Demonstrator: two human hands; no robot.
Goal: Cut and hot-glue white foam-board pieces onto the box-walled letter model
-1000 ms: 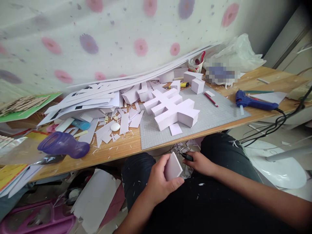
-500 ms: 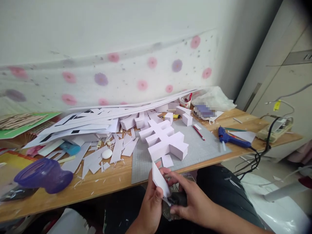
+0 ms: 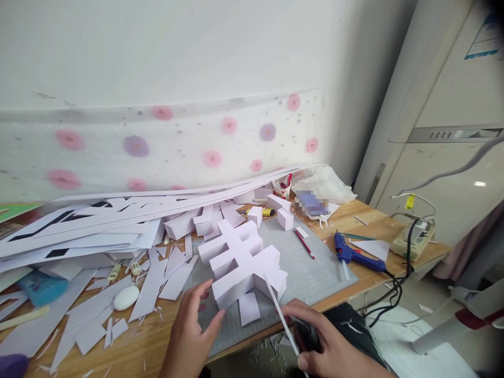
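Head view: left hand (image 3: 192, 328) spread open against the white foam model (image 3: 244, 262), seemingly steadying it on the cutting mat (image 3: 318, 262), right hand (image 3: 328, 349) pinching a card piece (image 3: 279, 308) edge-on.

The right hand (image 3: 334, 347) hides most of the dark tool (image 3: 306, 332) it grips.
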